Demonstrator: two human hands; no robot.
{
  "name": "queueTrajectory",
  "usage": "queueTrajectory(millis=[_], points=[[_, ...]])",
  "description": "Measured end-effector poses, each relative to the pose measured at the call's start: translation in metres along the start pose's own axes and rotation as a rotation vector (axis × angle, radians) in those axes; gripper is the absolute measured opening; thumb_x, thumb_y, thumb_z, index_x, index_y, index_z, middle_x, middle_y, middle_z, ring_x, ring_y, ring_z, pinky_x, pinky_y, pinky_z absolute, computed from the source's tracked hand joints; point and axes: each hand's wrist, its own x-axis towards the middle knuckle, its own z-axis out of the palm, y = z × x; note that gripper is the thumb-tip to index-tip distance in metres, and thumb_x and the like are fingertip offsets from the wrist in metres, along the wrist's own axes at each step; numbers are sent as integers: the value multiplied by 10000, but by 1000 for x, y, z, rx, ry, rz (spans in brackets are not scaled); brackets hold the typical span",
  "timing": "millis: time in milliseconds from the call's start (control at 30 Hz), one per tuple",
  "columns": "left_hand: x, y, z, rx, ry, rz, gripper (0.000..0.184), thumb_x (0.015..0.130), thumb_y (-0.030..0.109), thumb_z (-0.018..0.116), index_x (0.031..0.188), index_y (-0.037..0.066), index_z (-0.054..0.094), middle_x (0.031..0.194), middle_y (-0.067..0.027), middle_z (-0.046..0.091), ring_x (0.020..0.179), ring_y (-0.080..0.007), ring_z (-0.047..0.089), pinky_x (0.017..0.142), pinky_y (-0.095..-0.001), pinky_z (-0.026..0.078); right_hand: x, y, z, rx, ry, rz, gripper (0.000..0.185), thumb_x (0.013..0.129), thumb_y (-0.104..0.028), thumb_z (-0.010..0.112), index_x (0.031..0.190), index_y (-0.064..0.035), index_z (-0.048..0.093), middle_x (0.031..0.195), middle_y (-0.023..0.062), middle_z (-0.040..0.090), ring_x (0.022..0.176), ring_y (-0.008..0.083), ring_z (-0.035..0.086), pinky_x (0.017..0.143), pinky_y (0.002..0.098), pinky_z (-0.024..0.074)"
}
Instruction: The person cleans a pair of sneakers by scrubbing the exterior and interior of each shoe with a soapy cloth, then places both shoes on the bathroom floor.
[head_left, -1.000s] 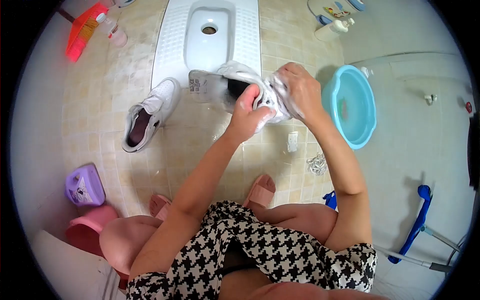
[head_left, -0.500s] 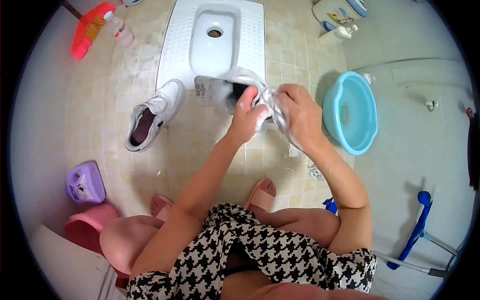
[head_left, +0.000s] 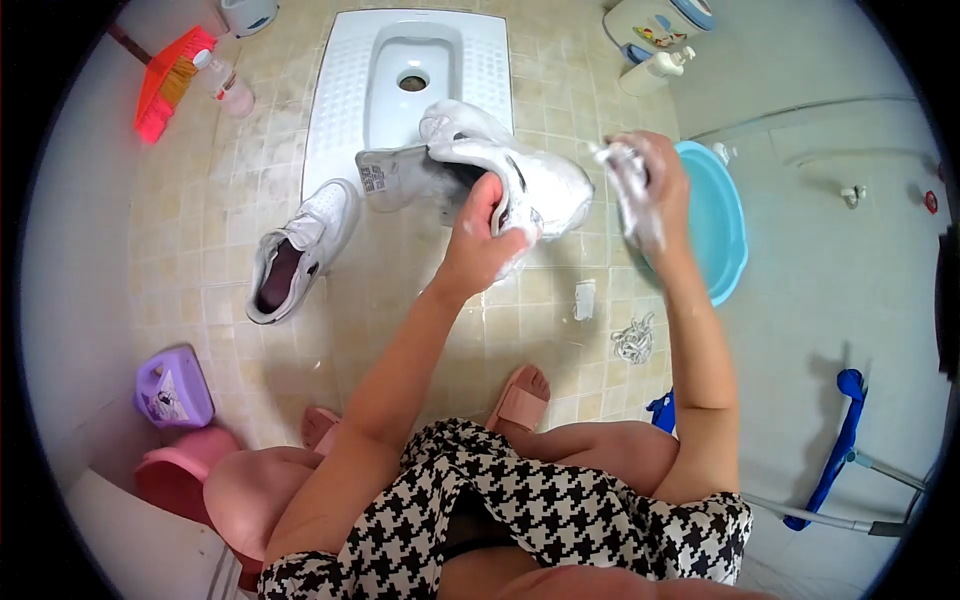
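Observation:
My left hand (head_left: 480, 245) grips the side of a foamy white shoe (head_left: 555, 190), its thumb and fingers closed on the opening's edge. The shoe's tongue (head_left: 395, 175), with a printed label, sticks out to the left. To the right, apart from the shoe, my right hand (head_left: 660, 190) is closed on a foamy cloth (head_left: 628, 185), which has suds on it. A second white shoe (head_left: 305, 250) rests on the tiles at the left.
Beyond the shoes is a squat toilet (head_left: 335, 90). A blue basin (head_left: 720, 230) is partly behind my right hand. White laces (head_left: 634, 340) lie on the floor. A purple jug (head_left: 175, 387) and pink bucket (head_left: 190, 455) are at left.
My right hand has moved right, away from the shoe, with the foamy cloth in it. The shoe's toe now shows. My left hand keeps its grip, and the whole view has shifted slightly.

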Motion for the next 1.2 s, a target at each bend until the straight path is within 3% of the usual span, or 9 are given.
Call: queueTrajectory(millis=[133, 333, 467, 633, 800, 1000, 1067, 1133, 1200], points=[[0, -2, 1, -108, 14, -55, 359, 703, 27, 581, 1049, 27, 483, 940, 14, 484, 881, -74, 445, 795, -235, 397, -13, -60, 13, -47, -83, -273, 175, 702, -173, 651, 862, -113, 616, 929, 68, 585, 852, 292, 578, 699, 383, 487], [-13, -27, 20, 136, -132, 24, 293, 723, 85, 617, 977, 26, 482, 853, -20, 476, 828, -82, 450, 751, -253, 409, -12, 34, 58, -141, -374, 49, 210, 741, -239, 607, 893, -96, 632, 937, 128, 599, 897, 312, 586, 744, 402, 476], [-18, -30, 23, 991, -445, 1, 219, 673, 97, 590, 838, 24, 465, 856, -152, 587, 802, -355, 572, 664, -446, 430, -49, 86, 66, 15, -556, 306, 263, 783, -297, 609, 936, -85, 641, 943, 160, 611, 877, 351, 591, 751, 419, 465], [-31, -114, -10, 1266, -550, 109, 183, 671, 74, 567, 830, 38, 485, 820, -126, 566, 803, -302, 577, 694, -419, 439, -104, 104, 67, -51, -649, 368, 321, 818, -351, 597, 959, -64, 629, 900, 205, 601, 871, 369, 580, 758, 422, 449], [-28, -121, -51, 1494, -533, 291, 91, 733, 56, 499, 823, 62, 511, 811, -106, 548, 816, -269, 555, 774, -375, 418, -147, 110, 73, -42, -752, 363, 305, 815, -338, 585, 981, -87, 633, 935, 209, 597, 879, 375, 581, 791, 422, 458], [-12, -49, -65, 1354, -676, 121, 116, 719, 67, 506, 833, 47, 509, 870, -139, 539, 878, -305, 535, 796, -405, 420, -162, 115, 98, -17, -757, 302, 358, 805, -315, 607, 1058, -61, 603, 1057, 202, 560, 1091, 336, 472, 930, 377, 407], [-9, -1, -99, 1427, -744, 322, 184, 698, 59, 516, 881, 43, 513, 902, -149, 545, 894, -334, 529, 794, -420, 420, -166, 114, 105, 32, -746, 253, 390, 797, -317, 619, 1097, -69, 580, 1129, 201, 518, 1094, 342, 473, 937, 374, 404], [-6, 57, -137, 1683, -789, 52, 173, 713, 38, 528, 886, 50, 524, 873, -128, 546, 862, -319, 551, 752, -430, 447, -161, 103, 107, 81, -844, 269, 462, 780, -331, 635, 1164, -95, 537, 1219, 198, 454, 1113, 355, 466, 960, 390, 391], [-16, 109, -189, 1693, -518, 45, 322, 669, 17, 546, 986, 72, 528, 983, -150, 548, 895, -337, 540, 734, -418, 455, -166, 116, 123, -37, -880, -3, 487, 767, -348, 621, 1190, -125, 528, 1268, 201, 441, 1146, 368, 451, 975, 427, 378]])
